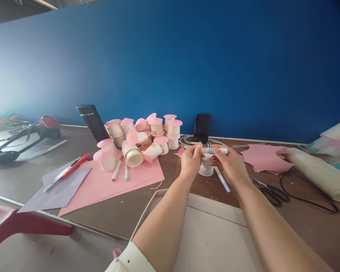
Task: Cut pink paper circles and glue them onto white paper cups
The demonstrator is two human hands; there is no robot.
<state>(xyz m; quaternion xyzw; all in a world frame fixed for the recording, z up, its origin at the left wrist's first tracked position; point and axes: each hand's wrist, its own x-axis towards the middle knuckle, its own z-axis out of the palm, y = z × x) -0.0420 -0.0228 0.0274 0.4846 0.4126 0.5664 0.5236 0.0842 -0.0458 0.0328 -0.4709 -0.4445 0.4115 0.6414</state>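
Both hands hold a white marker level in front of me, one at each end. My left hand is closed on its left end, with the tip hidden by the fingers. My right hand pinches it nearer the right end. Just below them a white paper cup stands on the brown table, its top partly covered by the hands. Beside that cup lies a white marker with a blue end. Several paper cups topped with pink paper pieces are clustered to the left, some tipped over.
Pink sheets, a purple sheet and a red utility knife lie left. A black flask and phone stand behind. Scissors, cut pink paper and stacked cups are right. A box lid is nearest me.
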